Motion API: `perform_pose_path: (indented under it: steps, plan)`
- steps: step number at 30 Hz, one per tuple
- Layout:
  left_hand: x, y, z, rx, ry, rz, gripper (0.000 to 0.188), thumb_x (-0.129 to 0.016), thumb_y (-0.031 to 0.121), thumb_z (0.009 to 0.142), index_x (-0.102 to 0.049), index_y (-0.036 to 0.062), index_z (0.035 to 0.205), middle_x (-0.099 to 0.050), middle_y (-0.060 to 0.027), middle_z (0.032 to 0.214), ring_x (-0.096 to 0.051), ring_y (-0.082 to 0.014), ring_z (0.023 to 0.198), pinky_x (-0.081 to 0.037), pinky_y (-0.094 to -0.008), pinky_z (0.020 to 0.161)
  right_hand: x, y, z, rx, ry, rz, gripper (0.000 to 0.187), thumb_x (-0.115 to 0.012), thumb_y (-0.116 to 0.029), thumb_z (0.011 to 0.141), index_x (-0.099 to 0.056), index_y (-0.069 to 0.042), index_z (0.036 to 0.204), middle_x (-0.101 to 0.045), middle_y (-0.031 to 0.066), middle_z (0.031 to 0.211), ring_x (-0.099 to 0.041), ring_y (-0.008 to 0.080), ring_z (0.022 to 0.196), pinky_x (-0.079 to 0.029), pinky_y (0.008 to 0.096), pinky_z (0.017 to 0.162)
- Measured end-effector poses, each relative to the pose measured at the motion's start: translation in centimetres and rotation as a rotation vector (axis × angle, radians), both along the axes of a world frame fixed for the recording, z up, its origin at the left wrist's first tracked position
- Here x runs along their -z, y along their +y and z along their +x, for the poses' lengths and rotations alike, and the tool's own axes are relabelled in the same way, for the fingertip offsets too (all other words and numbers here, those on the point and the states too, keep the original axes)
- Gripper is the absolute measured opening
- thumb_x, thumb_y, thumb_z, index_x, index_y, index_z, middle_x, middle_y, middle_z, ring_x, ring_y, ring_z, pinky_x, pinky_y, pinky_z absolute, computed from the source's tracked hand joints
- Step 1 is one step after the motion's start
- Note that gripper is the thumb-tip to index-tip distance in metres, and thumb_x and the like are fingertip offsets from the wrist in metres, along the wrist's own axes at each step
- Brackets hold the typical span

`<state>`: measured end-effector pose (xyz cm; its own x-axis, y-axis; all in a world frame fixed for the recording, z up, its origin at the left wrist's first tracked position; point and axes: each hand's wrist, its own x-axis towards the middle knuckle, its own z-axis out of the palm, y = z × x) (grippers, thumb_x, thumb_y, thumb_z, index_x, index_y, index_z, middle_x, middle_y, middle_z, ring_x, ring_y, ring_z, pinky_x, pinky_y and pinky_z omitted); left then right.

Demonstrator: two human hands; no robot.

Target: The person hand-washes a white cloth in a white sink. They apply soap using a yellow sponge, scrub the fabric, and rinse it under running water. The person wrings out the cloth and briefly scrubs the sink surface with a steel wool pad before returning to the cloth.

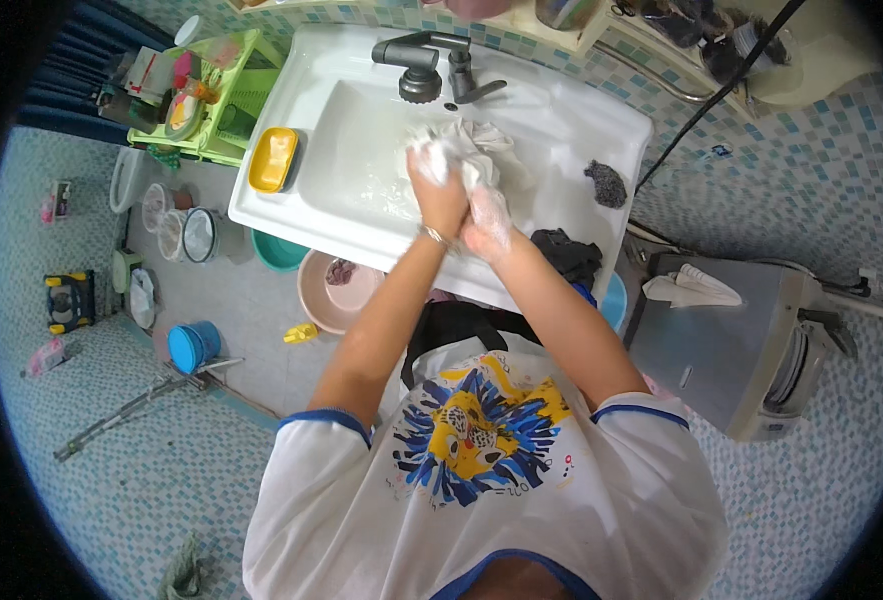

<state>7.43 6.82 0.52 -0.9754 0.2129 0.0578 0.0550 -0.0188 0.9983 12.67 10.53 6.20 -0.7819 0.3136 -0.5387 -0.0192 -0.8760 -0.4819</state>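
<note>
A soapy white cloth [481,140] lies bunched in the white sink [346,130], with suds on it and on the basin around it. My left hand [438,195], a bracelet at its wrist, is closed on the cloth, and foam covers its fingertips. Close beside it, my right hand [487,222] is wet with suds and grips the lower end of the same cloth. The hands meet near the front of the basin, and some fingers are hidden by cloth and foam. Above the cloth stands a dark grey faucet [421,80].
On the sink's left rim sits a yellow soap dish [274,160]; a dark scrubber [606,184] and dark cloth [567,256] lie on the right. A green rack [231,110] stands left. Below are a pink basin [336,300] and blue bucket [193,347]. A grey washing machine [706,340] stands right.
</note>
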Motion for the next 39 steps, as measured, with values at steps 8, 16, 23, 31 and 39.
perform_pose_path:
  steps: [8, 16, 23, 31, 39]
  plan:
    - [-1.5, -0.3, 2.2, 0.272, 0.355, -0.161, 0.033, -0.051, 0.012, 0.081, -0.051, 0.0007, 0.111, -0.058, -0.0128, 0.097, -0.053, -0.0235, 0.093, -0.042, -0.0330, 0.084, 0.1, 3.3, 0.9, -0.043, 0.348, -0.233, 0.040, -0.046, -0.034, 0.086, -0.048, -0.011, 0.118, -0.054, 0.0108, 0.113, -0.054, 0.0237, 0.101, -0.046, 0.0384, 0.084]
    - [4.2, -0.7, 2.4, -0.053, 0.520, -0.240, 0.039, -0.057, 0.018, 0.072, -0.054, -0.0007, 0.107, -0.054, -0.0207, 0.096, -0.052, -0.0371, 0.090, -0.039, -0.0405, 0.087, 1.4, 2.4, 0.2, -0.089, 0.305, -0.213, 0.041, -0.039, -0.035, 0.089, -0.048, -0.005, 0.116, -0.053, 0.0130, 0.112, -0.051, 0.0260, 0.106, -0.038, 0.0419, 0.095]
    - [-1.5, -1.3, -1.9, 0.221, 0.370, -0.278, 0.031, -0.055, 0.008, 0.072, -0.057, 0.0004, 0.101, -0.054, -0.0212, 0.106, -0.051, -0.0373, 0.093, -0.038, -0.0410, 0.087, 0.2, 0.7, 0.4, 0.108, 0.105, -0.040, 0.036, -0.034, -0.029, 0.093, -0.047, -0.006, 0.117, -0.053, 0.0093, 0.115, -0.052, 0.0215, 0.106, -0.041, 0.0347, 0.093]
    - [-4.6, -2.9, 0.6, 0.419, -0.606, 0.439, 0.037, -0.048, 0.011, 0.080, -0.044, 0.0043, 0.116, -0.054, -0.0101, 0.106, -0.052, -0.0199, 0.097, -0.042, -0.0317, 0.085, 0.4, 2.5, 0.9, 0.048, 0.187, -0.227, 0.044, -0.024, -0.033, 0.095, -0.045, -0.004, 0.120, -0.056, 0.0125, 0.111, -0.055, 0.0258, 0.102, -0.043, 0.0415, 0.090]
    - [-1.8, -1.0, -0.2, 0.127, 0.377, -0.264, 0.031, -0.061, 0.017, 0.071, -0.053, -0.0003, 0.095, -0.054, -0.0207, 0.093, -0.049, -0.0392, 0.089, -0.041, -0.0412, 0.081, 3.7, 1.6, -0.1, -0.118, 0.161, 0.502, 0.026, -0.038, -0.026, 0.090, -0.052, -0.008, 0.102, -0.056, 0.0056, 0.098, -0.056, 0.0178, 0.091, -0.047, 0.0308, 0.079]
